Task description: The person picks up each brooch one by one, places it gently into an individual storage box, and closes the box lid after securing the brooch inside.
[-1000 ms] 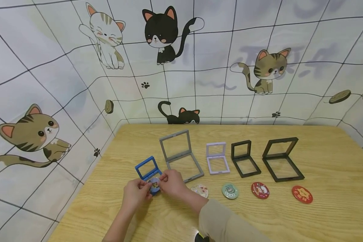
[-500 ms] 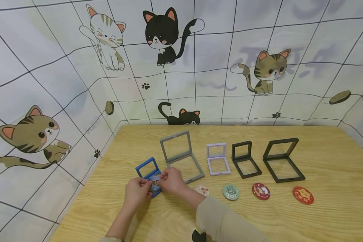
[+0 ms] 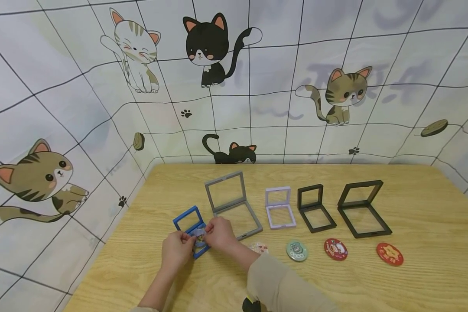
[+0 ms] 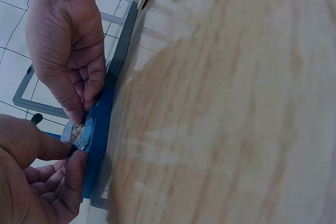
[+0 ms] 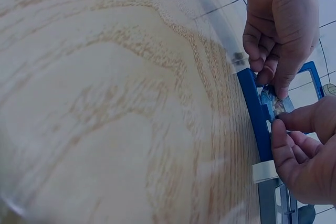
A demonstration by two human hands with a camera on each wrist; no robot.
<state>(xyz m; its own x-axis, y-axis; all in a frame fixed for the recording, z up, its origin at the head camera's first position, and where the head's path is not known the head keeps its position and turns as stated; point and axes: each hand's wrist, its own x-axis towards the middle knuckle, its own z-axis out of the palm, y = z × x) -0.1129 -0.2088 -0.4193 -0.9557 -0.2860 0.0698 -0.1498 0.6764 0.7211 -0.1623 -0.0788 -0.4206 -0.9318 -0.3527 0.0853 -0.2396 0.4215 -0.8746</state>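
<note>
- Your left hand (image 3: pixel 176 250) and right hand (image 3: pixel 219 234) both pinch the small round badge (image 3: pixel 199 238) by its rim with curled fingertips, right over the lower half of the open blue frame case (image 3: pixel 191 225) near the tabletop's (image 3: pixel 413 286) left front part.
- With so light a pinch, the badge could slip and land tilted, or slide off onto the wood.
- Pressing down unevenly might tip the light blue case or skid it toward the grey frame case (image 3: pixel 234 203) just beside it.
- Your right sleeve (image 3: pixel 281 286) hangs close to the pale badge (image 3: pixel 259 248); a careless drag could shove it.
- Your fingers cover most of the badge, so its picture is hard to read.
- You cannot tell whether it already touches the case's film.
- The pale badge is half hidden behind your right forearm.
</note>
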